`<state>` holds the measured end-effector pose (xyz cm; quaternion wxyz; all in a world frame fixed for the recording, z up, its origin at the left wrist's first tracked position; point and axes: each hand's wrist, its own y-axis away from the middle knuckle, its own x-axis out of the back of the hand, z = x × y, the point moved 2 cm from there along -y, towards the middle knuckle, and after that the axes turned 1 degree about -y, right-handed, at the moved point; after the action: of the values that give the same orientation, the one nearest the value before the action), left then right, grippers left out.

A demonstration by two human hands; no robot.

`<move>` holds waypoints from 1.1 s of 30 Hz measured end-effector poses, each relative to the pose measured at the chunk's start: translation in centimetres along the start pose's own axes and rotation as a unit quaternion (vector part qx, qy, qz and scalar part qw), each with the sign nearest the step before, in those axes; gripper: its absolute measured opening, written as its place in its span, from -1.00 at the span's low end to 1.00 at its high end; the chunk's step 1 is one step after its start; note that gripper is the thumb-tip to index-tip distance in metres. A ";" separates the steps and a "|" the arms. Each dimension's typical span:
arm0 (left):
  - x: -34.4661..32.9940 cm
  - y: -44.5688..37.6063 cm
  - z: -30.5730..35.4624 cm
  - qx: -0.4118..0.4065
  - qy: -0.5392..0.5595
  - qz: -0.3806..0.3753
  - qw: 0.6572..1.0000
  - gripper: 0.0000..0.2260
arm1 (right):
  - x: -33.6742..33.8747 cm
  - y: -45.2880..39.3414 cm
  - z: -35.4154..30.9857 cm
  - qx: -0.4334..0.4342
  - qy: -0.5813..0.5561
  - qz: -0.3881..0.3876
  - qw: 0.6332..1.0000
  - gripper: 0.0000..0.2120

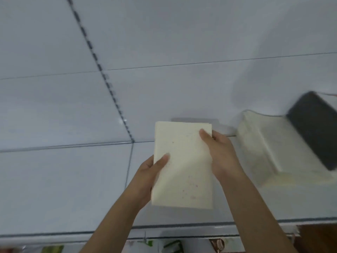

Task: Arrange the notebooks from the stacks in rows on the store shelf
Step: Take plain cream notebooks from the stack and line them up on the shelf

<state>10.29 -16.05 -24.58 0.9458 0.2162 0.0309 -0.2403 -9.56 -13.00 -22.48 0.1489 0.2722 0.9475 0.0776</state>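
A cream notebook [184,167] with faint pink speckles is held above the pale shelf board [73,179], its cover facing me. My left hand [151,172] grips its left edge, thumb on the cover. My right hand [222,152] grips its right edge near the top, thumb laid across the cover. To the right, a stack of cream notebooks [262,147] lies on the shelf, blurred. A dark notebook [315,128] lies tilted on top of that stack at the far right.
The shelf's back panel [164,42] rises behind, with a slotted upright strip [102,70] running diagonally down it. The shelf's front lip [73,234] crosses the bottom. Green and brown goods [173,245] show on the level below.
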 end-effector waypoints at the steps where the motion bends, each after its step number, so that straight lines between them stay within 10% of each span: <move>1: 1.4 0.6 -0.1 0.000 -0.005 0.017 1.000 -0.71 | -1.3 -0.2 0.6 -0.007 -0.003 0.000 1.000 -0.81; 16: 27.6 18.0 -2.8 -0.083 -0.070 0.223 0.969 -0.77 | -30.0 10.9 8.5 -0.083 0.035 -0.140 0.986 -0.63; 27: 48.2 31.9 -4.9 -0.107 0.105 0.417 0.897 -0.77 | -53.8 21.3 16.3 -0.089 0.017 -0.282 0.955 -0.80; 33: 58.2 34.2 -5.5 -0.090 -0.051 0.479 0.872 -0.72 | -64.0 22.4 20.9 -0.130 0.009 -0.300 0.945 -0.75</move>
<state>77.96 -12.31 -25.55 0.9606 0.1065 -0.1030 0.2352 59.94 -27.33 -21.72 0.1908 -0.0466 0.9684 0.1539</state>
